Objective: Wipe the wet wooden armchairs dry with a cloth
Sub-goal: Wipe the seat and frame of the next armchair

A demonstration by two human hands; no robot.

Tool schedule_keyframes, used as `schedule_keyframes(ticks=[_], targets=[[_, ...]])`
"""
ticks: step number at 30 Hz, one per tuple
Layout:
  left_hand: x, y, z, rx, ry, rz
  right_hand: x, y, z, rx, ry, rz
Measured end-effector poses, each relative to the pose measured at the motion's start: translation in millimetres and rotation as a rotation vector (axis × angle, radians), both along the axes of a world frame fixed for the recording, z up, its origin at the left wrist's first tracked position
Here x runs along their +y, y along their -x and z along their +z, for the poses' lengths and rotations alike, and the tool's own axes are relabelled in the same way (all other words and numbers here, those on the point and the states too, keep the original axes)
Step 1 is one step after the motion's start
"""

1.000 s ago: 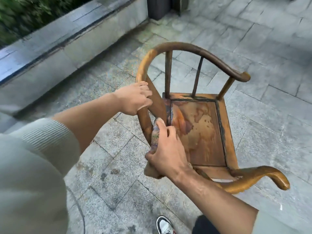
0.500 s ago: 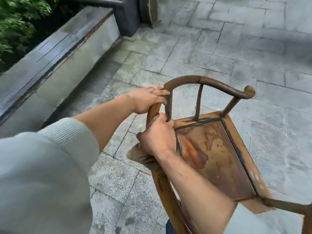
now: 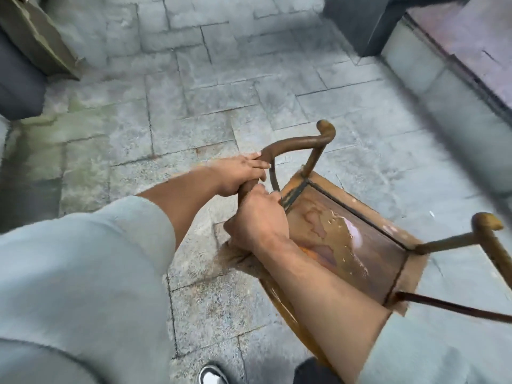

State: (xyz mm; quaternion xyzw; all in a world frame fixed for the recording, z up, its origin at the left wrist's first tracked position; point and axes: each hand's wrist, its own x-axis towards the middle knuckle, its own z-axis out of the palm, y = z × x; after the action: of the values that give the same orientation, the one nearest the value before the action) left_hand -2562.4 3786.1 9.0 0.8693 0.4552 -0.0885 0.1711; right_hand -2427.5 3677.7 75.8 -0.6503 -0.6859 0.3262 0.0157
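Armchair (image 3: 346,239): set on grey paving (image 3: 221,92), its seat blotched with wet patches.
Left hand (image 3: 238,173): fingers curled round the curved top rail.
Right hand (image 3: 257,220): fingers closed on a cloth (image 3: 235,253), pressed against the rail just below the left hand.
Open room: bare paving is seen ahead and leftward; a low wall (image 3: 443,87) bounds the right edge.
Shoe (image 3: 212,376): seen at the lower edge.

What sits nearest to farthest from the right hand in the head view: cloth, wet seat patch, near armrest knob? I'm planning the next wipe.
From the right hand:
1. cloth, gripped in it, hanging below.
2. wet seat patch, to its right.
3. near armrest knob, far right.
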Motion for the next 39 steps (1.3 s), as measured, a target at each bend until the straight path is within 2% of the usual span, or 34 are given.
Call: schedule_keyframes(ticks=[3,6,9,10,14,18,22,27,30,33,39], targets=[[18.9,5.0,-20.0,-0.056,0.026,-0.062,22.0,20.2,-5.9,-0.063,0.012,-0.099],[70.7,9.4,-33.6,-0.047,0.011,-0.222,61.9,44.8,-21.5,-0.086,0.055,-0.262],[94.1,5.1,-44.6,-0.08,0.032,-0.298,92.2,52.3,-30.0,-0.045,0.081,-0.381],[133.3,-1.2,-49.8,-0.06,0.049,-0.36,128.9,54.9,-42.2,-0.023,0.103,-0.486],[165.0,-6.7,-54.9,0.036,0.052,-0.493,155.0,50.3,-64.5,0.005,0.117,-0.628],[242.6,-32.1,-54.6,0.168,0.048,-0.69,207.2,48.1,-88.4,0.03,0.132,-0.792],[300.9,-68.4,-70.1,0.213,-0.02,-0.859,249.3,42.7,-106.4,-0.033,0.167,-0.967],[370.2,-116.5,-115.4,0.155,-0.055,-1.089,311.4,18.4,-134.2,-0.098,0.191,-1.203],[403.0,-156.5,-144.0,0.15,-0.019,-1.13,344.4,1.8,-154.2,-0.234,0.153,-1.308],[418.3,-183.9,-165.6,0.163,0.057,-1.068,365.5,-9.7,-166.7,-0.38,0.131,-1.304],[451.4,-227.6,-197.9,0.053,0.251,-1.091,405.3,-40.9,-190.5,-0.44,0.179,-1.279]])
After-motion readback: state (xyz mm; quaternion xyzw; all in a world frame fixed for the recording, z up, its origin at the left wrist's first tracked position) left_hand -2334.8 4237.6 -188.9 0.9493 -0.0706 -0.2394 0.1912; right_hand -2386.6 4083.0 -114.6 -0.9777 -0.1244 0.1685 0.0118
